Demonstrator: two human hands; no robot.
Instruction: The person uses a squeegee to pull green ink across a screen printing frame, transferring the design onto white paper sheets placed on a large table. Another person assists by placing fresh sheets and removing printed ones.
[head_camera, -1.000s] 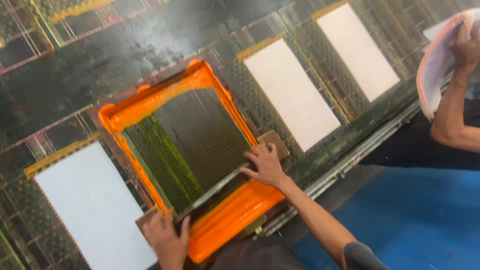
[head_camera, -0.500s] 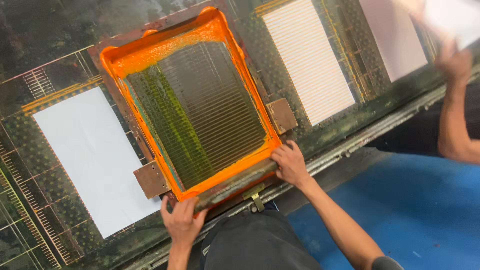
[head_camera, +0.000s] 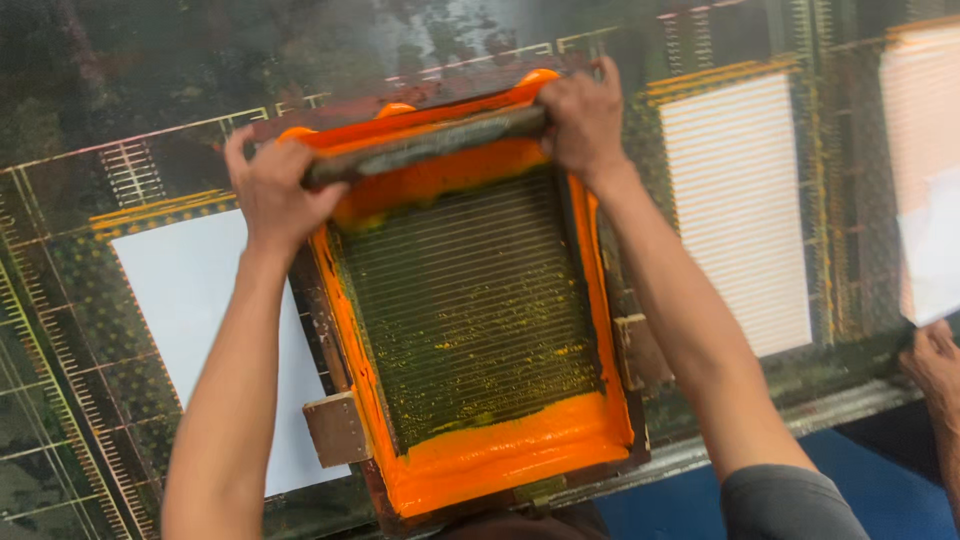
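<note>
Both hands are closed around a squeegee (head_camera: 425, 145), a long dark bar lying across the far end of the printing screen in the upper middle of the frame: the left hand (head_camera: 272, 195) wraps its left end, the right hand (head_camera: 585, 120) its right end, knuckles up and fingers curled over the top. Just below the bar sits a pool of orange ink (head_camera: 440, 180), and the screen frame (head_camera: 352, 330) around it is coated in the same orange, with a thicker band of it along the near edge at the bottom of the frame. The mesh (head_camera: 465, 310) between looks dark green and ribbed with fine lines. I judge the squeegee stiff and fairly light, though likely slick where ink has crept onto it (its ends look the cleanest places to hold), and the stretched mesh probably gives a little under pressure and could tear on a sharp edge. Left of the screen lies a blank white sheet (head_camera: 190, 330) on the dark, ink-stained table (head_camera: 120, 90); right of it lies a sheet printed with fine lines (head_camera: 735, 210). At the lower right edge another person's hand (head_camera: 935, 365) touches a further sheet.
</note>
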